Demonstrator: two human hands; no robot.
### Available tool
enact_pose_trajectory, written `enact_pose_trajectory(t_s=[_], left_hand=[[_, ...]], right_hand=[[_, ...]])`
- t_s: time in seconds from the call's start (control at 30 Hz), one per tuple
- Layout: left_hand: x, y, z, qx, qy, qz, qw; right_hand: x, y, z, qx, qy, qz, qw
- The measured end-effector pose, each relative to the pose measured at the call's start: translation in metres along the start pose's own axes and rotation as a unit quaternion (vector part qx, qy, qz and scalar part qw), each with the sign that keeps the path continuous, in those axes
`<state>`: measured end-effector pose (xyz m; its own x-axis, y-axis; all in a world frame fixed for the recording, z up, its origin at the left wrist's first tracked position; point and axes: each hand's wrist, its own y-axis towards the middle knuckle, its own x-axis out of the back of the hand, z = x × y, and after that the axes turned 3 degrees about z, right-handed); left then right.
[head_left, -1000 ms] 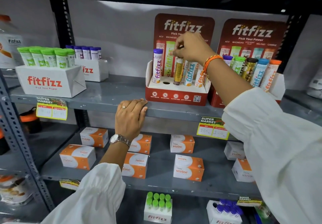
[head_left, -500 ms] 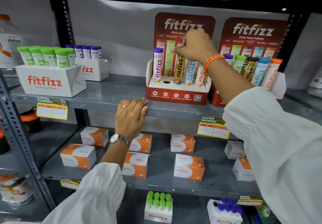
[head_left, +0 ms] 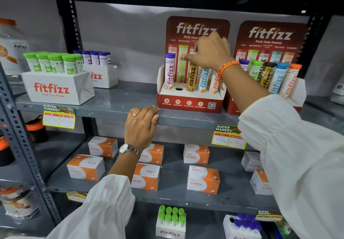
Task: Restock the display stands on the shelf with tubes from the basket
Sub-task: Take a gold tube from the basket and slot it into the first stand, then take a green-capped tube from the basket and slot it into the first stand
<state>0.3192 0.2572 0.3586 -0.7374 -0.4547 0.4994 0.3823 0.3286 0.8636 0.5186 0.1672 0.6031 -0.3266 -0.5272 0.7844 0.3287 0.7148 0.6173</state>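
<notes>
White sleeves reach up from the bottom. Orange and white boxes on the lower shelf say "Vizinc". The left hand grips the grey shelf edge, beside a yellow tag reading "SUPER MARKET". Farther back, the right hand pinches the top of a gold tube standing in the red stand. One hole next to it is empty. The red card behind says "fitfizz Pick Your". Behind that is a grey wall.
</notes>
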Motion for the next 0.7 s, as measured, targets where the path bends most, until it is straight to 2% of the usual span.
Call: enact_pose_trajectory(t_s=[0.17,0.27,0.33,0.4,0.5,0.7], left_hand=[[0.024,-0.005,-0.005,0.013,-0.020,0.042,0.999],[0.052,-0.029,0.000,0.029,-0.019,0.025,0.999],[0.073,-0.058,0.005,0.049,-0.020,0.007,0.999],[0.093,-0.098,0.014,0.090,-0.014,0.007,0.996],[0.120,-0.176,0.025,0.194,-0.006,0.030,0.981],[0.162,-0.342,0.012,0.415,-0.001,0.118,0.902]], right_hand=[[0.000,-0.017,0.019,0.031,0.120,-0.050,0.991],[-0.008,-0.042,0.047,0.085,0.220,-0.095,0.967],[-0.019,-0.065,0.074,0.135,0.279,-0.094,0.946],[-0.037,-0.091,0.106,0.187,0.336,-0.060,0.921],[-0.075,-0.138,0.162,0.272,0.394,0.013,0.878],[-0.163,-0.235,0.283,0.427,0.392,0.236,0.780]])
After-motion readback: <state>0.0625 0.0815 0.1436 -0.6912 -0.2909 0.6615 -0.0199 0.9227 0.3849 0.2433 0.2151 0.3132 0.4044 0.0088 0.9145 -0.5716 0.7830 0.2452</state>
